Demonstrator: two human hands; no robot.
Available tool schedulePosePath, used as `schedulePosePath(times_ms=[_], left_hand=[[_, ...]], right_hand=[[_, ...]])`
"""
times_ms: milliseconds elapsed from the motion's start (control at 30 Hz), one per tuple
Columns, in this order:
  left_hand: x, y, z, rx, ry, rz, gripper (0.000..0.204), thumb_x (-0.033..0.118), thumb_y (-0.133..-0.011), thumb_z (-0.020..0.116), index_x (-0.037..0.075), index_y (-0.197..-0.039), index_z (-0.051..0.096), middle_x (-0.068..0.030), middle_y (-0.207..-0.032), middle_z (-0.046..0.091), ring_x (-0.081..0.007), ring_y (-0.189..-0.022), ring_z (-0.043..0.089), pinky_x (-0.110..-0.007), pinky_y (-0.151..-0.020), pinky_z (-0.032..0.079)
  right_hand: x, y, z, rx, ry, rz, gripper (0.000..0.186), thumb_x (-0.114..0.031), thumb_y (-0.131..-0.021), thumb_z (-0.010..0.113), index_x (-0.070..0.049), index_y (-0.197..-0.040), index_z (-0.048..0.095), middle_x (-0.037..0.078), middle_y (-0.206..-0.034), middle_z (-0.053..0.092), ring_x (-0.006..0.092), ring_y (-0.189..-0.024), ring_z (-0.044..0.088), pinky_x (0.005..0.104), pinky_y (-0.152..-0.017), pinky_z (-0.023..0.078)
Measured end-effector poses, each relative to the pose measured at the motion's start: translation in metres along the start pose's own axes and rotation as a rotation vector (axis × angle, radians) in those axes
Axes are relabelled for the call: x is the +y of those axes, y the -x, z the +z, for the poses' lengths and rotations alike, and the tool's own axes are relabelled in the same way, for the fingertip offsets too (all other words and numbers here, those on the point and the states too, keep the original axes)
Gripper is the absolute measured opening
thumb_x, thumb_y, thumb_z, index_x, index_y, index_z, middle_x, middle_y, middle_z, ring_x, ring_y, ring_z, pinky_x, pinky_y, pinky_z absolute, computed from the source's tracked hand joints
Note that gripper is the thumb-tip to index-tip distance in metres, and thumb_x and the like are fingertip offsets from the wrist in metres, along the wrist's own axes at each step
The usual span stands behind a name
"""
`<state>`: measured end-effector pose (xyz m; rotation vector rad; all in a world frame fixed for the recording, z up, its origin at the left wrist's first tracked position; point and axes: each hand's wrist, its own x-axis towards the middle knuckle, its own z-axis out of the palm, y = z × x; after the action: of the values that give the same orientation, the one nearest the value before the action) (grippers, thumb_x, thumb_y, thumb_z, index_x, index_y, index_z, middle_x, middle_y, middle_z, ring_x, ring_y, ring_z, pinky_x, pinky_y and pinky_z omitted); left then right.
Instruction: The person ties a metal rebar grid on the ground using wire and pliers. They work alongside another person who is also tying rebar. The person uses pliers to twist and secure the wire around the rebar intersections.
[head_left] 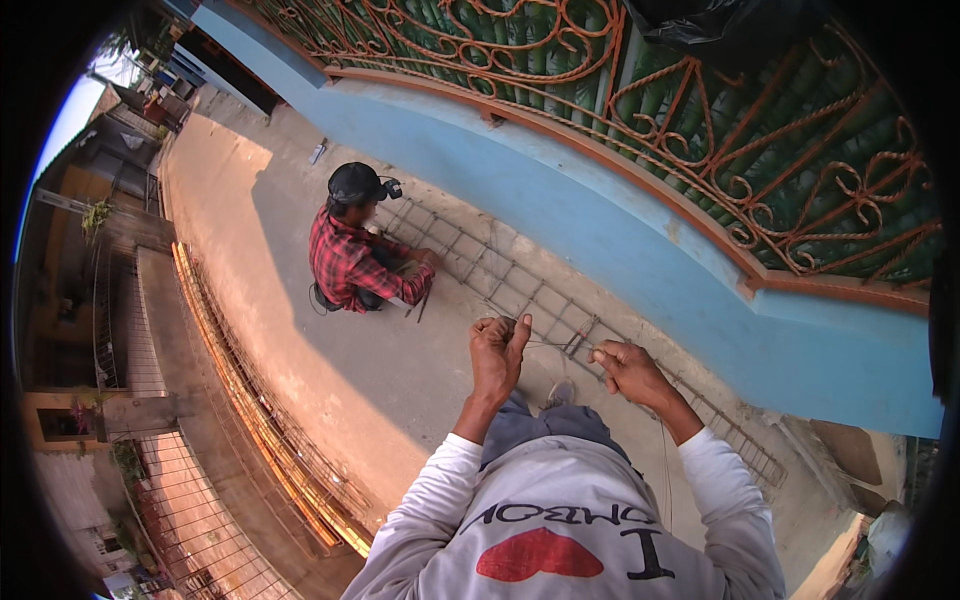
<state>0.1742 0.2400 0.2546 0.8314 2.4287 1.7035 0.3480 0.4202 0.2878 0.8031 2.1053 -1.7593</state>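
My left hand (497,355) is raised with fingers curled and thumb up, pinching thin dark wire (548,343) that runs toward my right hand. My right hand (632,372) is closed, thumb and finger pinched on the wire. Below and beyond my hands lies a long ladder-like cage of tied steel rods (508,280) on the pavement, running along the wall. A short dark crosspiece (578,338), which I cannot clearly make out, rests on the cage between my hands. Thin wire also hangs down by my right leg.
A co-worker (355,250) in a red checked shirt crouches at the cage's far part, hands on the rods. A blue wall (845,355) with an ornate orange railing (700,130) borders the upper right. Long orange poles and rods (260,400) lie along the left.
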Motion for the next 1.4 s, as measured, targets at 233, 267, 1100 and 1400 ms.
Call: schedulePosePath(times_ms=[233, 267, 1100, 1400], left_hand=[[0.002, -0.005, -0.013, -0.108, 0.007, -0.171, 0.045, 0.022, -0.096, 0.074, 0.001, -0.064, 0.051, -0.0042, -0.056, 0.049, -0.0136, -0.058, 0.046, -0.034, -0.060, 0.040], [0.005, -0.005, -0.016, -0.148, 0.036, -0.289, 0.042, 0.022, -0.096, 0.074, 0.002, -0.066, 0.054, -0.0038, -0.059, 0.052, -0.0142, -0.062, 0.049, -0.035, -0.064, 0.043], [-0.001, 0.027, -0.016, 0.130, 0.971, -0.907, 0.028, 0.022, -0.097, 0.073, -0.001, -0.108, 0.063, -0.0107, -0.096, 0.064, -0.0180, -0.071, 0.067, -0.032, -0.069, 0.064], [-0.005, 0.021, -0.021, -0.200, 1.027, -0.688, 0.023, 0.019, -0.100, 0.068, -0.001, -0.110, 0.069, -0.0061, -0.086, 0.069, -0.0136, -0.071, 0.064, -0.028, -0.065, 0.054]], right_hand=[[-0.004, 0.021, 0.019, -0.555, -0.067, 0.110, 0.032, -0.030, -0.107, 0.055, -0.002, -0.108, 0.070, 0.000, -0.066, 0.051, 0.0078, -0.054, 0.046, 0.0289, -0.057, 0.042], [-0.004, 0.024, 0.022, -0.499, -0.110, 0.075, 0.032, -0.030, -0.107, 0.055, -0.002, -0.108, 0.070, 0.000, -0.066, 0.051, 0.0073, -0.054, 0.045, 0.0285, -0.057, 0.041], [0.009, 0.033, 0.057, 0.394, 0.530, -0.345, 0.015, -0.016, -0.095, 0.066, -0.008, -0.108, 0.069, 0.023, -0.078, 0.067, 0.0399, -0.074, 0.069, 0.0476, -0.061, 0.052], [-0.011, 0.030, -0.003, -0.586, -0.147, 0.021, 0.024, -0.025, -0.104, 0.059, -0.003, -0.102, 0.069, 0.002, -0.067, 0.059, 0.0099, -0.053, 0.043, 0.0310, -0.053, 0.040]])
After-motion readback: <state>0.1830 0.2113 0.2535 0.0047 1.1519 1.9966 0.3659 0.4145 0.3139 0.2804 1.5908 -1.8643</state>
